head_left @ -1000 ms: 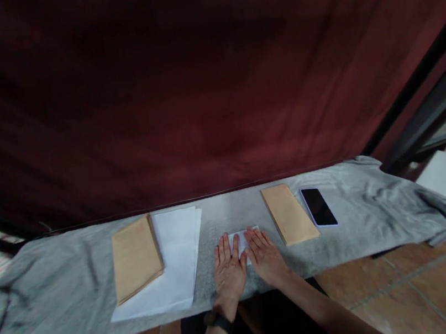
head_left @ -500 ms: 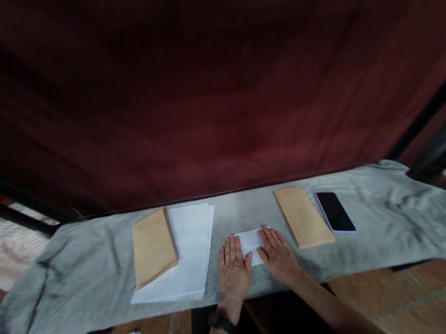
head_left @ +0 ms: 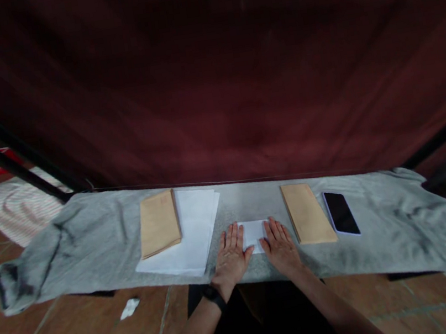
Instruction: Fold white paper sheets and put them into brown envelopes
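A small piece of folded white paper (head_left: 253, 232) lies at the front middle of the grey cloth. My left hand (head_left: 231, 255) rests flat on its left side, fingers stretched forward. On its right side my right hand (head_left: 280, 246) lies flat in the same way, fingers straight. Both palms press down, and the thumbs point toward each other across the paper. The paper's outer ends are hidden under the hands. A dark band circles my left wrist.
Left of my hands, brown envelopes (head_left: 158, 224) lie on white paper sheets (head_left: 197, 221). To the right are more brown envelopes (head_left: 307, 213) and a phone (head_left: 341, 213). Grey cloth (head_left: 104, 240) covers the narrow table. A dark red curtain (head_left: 228, 88) hangs behind.
The camera view has shifted and tilted slightly. Both hands stay flat on the white paper, with hardly any movement against it.
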The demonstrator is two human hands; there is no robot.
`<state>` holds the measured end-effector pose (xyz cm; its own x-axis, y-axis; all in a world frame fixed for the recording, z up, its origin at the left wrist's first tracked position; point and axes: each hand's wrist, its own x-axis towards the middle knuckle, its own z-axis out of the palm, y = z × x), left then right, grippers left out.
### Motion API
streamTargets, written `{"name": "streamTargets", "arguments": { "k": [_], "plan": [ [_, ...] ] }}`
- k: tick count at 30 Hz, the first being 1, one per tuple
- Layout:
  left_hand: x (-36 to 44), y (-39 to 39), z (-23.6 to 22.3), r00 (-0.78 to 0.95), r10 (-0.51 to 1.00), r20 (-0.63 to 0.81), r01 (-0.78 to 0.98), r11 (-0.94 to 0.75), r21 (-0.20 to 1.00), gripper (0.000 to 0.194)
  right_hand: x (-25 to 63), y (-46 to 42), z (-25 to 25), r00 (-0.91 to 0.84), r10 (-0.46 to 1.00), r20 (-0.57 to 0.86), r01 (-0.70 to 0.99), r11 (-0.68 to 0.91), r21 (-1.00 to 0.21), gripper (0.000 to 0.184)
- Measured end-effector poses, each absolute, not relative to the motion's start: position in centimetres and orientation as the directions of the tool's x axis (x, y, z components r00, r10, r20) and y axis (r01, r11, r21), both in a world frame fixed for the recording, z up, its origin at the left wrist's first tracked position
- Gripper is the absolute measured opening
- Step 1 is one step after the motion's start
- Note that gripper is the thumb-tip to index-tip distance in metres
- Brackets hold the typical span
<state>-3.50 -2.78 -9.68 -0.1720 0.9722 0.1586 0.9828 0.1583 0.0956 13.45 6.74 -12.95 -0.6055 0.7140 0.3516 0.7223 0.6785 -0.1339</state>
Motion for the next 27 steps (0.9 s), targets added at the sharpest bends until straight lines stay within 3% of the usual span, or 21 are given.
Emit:
{"name": "streamTargets", "arguments": {
  "k": [16,23,27],
  "plan": [
    [-3.3,-2.7,-9.8,-0.142,0.974,0.177,0.990,0.143,0.009,0.067,15.1,6.4,-13.0,-0.571,0.731,0.374,0.747,0.652,-0.133,0.055],
    [-3.5,-2.6,-10.1,-0.130,0.977,0.168,0.991,0.131,0.006,0.067,14.0,4.0,-11.8,-0.728,0.593,0.344,0.585,0.799,-0.140,0.052],
    [-3.6,-2.8,-10.2,-0.138,0.969,0.207,0.990,0.136,0.024,0.068,14.5,3.4,-11.9,-0.712,0.601,0.364,0.600,0.790,-0.129,0.053]
  ]
}}
